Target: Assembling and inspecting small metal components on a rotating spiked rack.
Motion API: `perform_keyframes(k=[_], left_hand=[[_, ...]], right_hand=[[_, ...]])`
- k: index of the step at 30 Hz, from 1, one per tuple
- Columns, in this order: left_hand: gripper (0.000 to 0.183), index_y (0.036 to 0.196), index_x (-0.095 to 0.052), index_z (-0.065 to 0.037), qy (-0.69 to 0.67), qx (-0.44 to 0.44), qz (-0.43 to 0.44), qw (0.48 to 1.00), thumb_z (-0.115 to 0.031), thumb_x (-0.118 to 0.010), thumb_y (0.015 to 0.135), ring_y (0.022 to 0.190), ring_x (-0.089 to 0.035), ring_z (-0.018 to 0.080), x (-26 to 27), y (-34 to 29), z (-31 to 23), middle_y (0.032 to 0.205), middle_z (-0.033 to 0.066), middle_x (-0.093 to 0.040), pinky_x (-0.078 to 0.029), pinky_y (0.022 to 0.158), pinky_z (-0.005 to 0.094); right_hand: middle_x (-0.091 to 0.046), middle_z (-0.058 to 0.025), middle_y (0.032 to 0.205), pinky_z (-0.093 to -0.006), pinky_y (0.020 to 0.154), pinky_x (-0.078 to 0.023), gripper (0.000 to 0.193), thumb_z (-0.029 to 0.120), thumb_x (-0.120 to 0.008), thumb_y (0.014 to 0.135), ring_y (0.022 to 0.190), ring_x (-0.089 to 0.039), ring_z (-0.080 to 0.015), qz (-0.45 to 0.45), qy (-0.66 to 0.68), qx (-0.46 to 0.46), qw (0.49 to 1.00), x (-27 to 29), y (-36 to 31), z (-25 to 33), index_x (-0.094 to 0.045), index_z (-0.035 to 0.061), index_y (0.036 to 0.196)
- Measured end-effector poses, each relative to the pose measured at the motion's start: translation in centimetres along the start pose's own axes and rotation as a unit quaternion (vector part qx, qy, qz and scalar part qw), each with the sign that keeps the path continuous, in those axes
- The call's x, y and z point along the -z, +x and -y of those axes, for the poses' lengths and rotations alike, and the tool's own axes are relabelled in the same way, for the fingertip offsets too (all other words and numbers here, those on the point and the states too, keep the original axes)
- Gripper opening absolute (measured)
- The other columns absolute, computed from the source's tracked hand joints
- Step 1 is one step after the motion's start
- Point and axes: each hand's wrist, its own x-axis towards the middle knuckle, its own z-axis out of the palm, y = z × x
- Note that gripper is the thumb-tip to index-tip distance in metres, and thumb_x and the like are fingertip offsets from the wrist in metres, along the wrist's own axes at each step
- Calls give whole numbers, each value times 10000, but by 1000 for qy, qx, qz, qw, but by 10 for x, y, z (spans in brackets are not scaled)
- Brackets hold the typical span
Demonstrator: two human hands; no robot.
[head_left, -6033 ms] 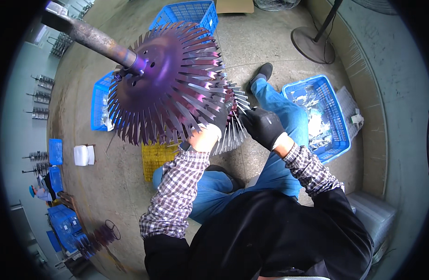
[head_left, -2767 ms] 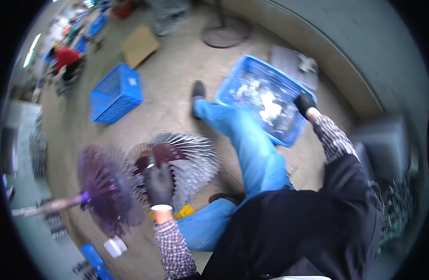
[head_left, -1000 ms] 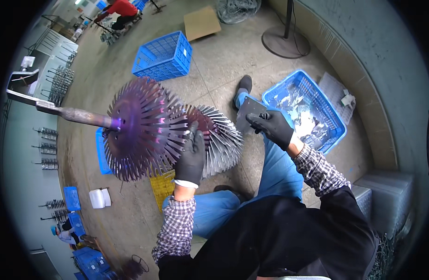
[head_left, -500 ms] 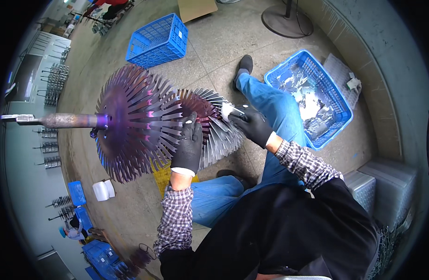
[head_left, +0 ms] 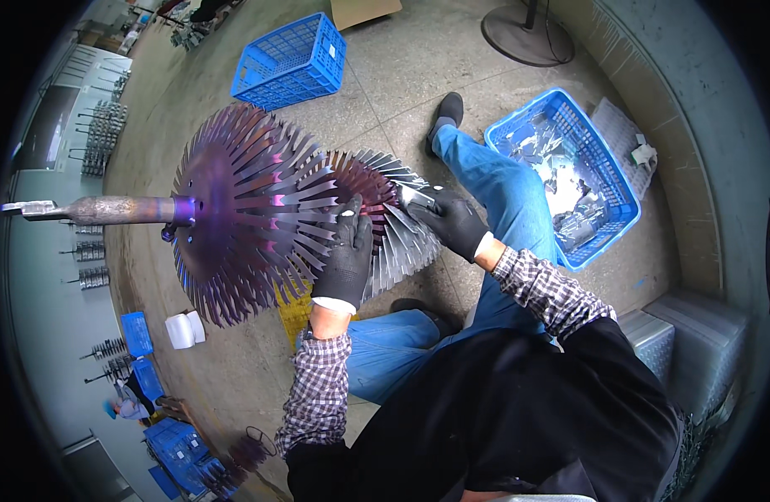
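In front of me stretches a large rotary rack (head_left: 213, 192) of fanned, forked metal prongs, tinted purple and blue, on a thick metal shaft (head_left: 125, 209). Thin silvery metal pieces (head_left: 393, 263) stand in rows around its nearer end. My left hand (head_left: 345, 266), in a black glove, lies against the prongs with its fingers stretched out. Gloved in black too, my right hand (head_left: 456, 224) pinches a small, shiny flat metal piece (head_left: 414, 198) at the rack's right end. Its fingertips partly cover the piece, and whether that piece touches a prong I cannot tell.
A blue basket (head_left: 607, 238) of loose shiny metal pieces stands by my right leg. Beyond the rack is a blue crate (head_left: 289, 71). A round stand base (head_left: 527, 38) sits farther right. At far lower left a person (head_left: 132, 406) is near blue crates (head_left: 177, 448).
The bright glare on the piece in my right hand has faded, and it now looks silvery. Both hands stay at nearly the same spots on the rack; the view has shifted slightly.
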Motion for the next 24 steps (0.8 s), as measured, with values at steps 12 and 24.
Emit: perform_keyframes(k=[12, 24], left_hand=[[552, 1590, -484, -30, 122, 74, 40, 989, -140, -631, 1069, 1064, -682, 315, -23, 22, 25, 1217, 209, -678, -550, 948, 404], [661, 1630, -389, 5, -104, 158, 38, 981, -160, -652, 1047, 1154, -684, 350, -63, 46, 69, 1373, 268, -657, -560, 956, 409]], right_hand=[[-765, -172, 1056, -419, 806, -545, 269, 180, -697, 968, 883, -697, -350, 93, -71, 56, 992, 13, 13, 10, -749, 35, 1189], [-746, -209, 1021, -470, 784, -544, 273, 189, -634, 983, 849, -683, -411, 80, -110, 121, 983, 8, 19, 27, -721, 44, 1198]])
